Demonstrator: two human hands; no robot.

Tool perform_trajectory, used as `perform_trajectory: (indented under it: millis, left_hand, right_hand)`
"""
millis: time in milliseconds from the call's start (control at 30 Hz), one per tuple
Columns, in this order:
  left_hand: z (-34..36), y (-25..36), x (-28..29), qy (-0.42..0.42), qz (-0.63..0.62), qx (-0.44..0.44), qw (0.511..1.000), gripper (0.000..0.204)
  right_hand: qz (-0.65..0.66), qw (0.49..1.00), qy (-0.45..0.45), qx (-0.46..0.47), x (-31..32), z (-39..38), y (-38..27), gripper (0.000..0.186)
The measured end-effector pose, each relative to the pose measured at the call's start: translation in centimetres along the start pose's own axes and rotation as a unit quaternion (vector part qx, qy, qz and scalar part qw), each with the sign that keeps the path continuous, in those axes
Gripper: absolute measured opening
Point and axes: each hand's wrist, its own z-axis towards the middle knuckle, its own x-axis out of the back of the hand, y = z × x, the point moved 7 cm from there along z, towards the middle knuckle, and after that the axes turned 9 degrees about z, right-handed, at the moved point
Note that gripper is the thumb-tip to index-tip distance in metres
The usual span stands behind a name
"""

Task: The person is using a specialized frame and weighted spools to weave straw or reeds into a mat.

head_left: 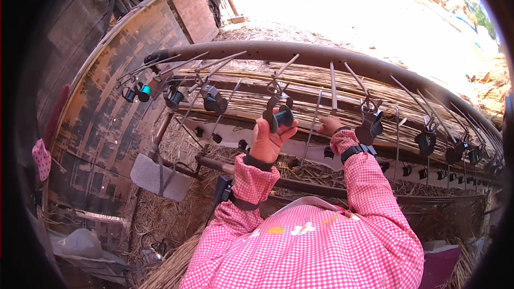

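Observation:
My left hand [267, 143], palm up, has its thumb and fingers around a spool of dark green thread [283, 120]. The spool has black ends and hangs below the brown rail [230, 49]. Just right of it, my right hand [330, 125] reaches to the bundled reed stalks [321, 93]. Its fingers look drawn together at the stalks; whatever they pinch is too small to make out. A thin metal rod [311, 131] stands between my two hands. Another black spool [369, 127] hangs to the right of my right wrist.
Several spools hang along the rail, among them a bright green one [143, 91] at the left. A worn wooden panel [107, 144] closes the left side. Below it hangs a pale grey pad [159, 176]. Loose straw [171, 219] covers the ground under the frame.

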Motion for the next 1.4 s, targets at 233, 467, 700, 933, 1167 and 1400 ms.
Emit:
perform_trajectory:
  millis: [233, 467, 700, 933, 1167, 1400]
  left_hand:
    - [1.3, -5.6, -9.8, -0.213, 0.169, 0.098, 0.957, 0.084]
    - [1.9, -5.7, -16.8, -0.25, 0.164, -0.035, 0.954, 0.083]
    - [1.6, -6.6, -20.0, -0.135, 0.109, 0.034, 0.984, 0.048]
    - [1.1, -6.7, -21.3, -0.215, 0.233, 0.157, 0.935, 0.044]
    - [-6.6, 1.8, -12.9, 0.155, 0.455, -0.207, 0.852, 0.039]
    - [-3.0, -7.2, -18.4, -0.067, 0.812, -0.396, 0.423, 0.023]
  right_hand:
    - [0.471, 0.882, 0.029, -0.019, 5.3, -11.6, -9.8, 0.017]
    - [0.674, 0.732, 0.024, -0.092, 3.9, -19.6, -8.9, 0.027]
    - [0.854, 0.502, -0.056, -0.12, 3.3, -20.2, -11.2, 0.031]
    - [0.934, 0.345, -0.083, -0.039, 9.1, -21.2, -8.6, 0.048]
    - [0.909, 0.256, -0.328, 0.032, 13.2, -20.7, -16.9, 0.031]
    - [0.647, 0.487, -0.563, 0.167, 11.9, -24.2, -26.6, 0.049]
